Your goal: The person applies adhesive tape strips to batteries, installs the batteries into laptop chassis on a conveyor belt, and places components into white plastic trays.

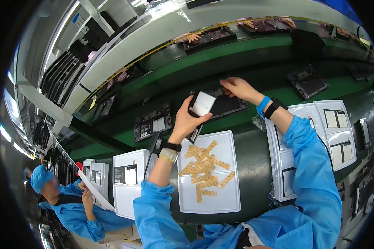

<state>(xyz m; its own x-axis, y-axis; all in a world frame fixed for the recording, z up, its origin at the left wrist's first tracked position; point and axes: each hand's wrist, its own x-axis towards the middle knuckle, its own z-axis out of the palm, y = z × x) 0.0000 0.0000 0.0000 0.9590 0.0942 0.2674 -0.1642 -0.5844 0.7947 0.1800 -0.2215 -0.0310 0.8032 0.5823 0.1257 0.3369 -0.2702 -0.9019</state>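
At one black chassis (227, 107), left hand (188, 119) gripping one white-faced block (203, 103), right hand (242, 89), grip unclear

I see a blue smock (282, 226) with loose sleeves (316, 162) bunched on the forearms. Behind the left hand (186, 121) sit a black band (171, 146) and a pale yellowish one; behind the right hand (243, 90), a blue strap (263, 105), then a black cuff (273, 108).
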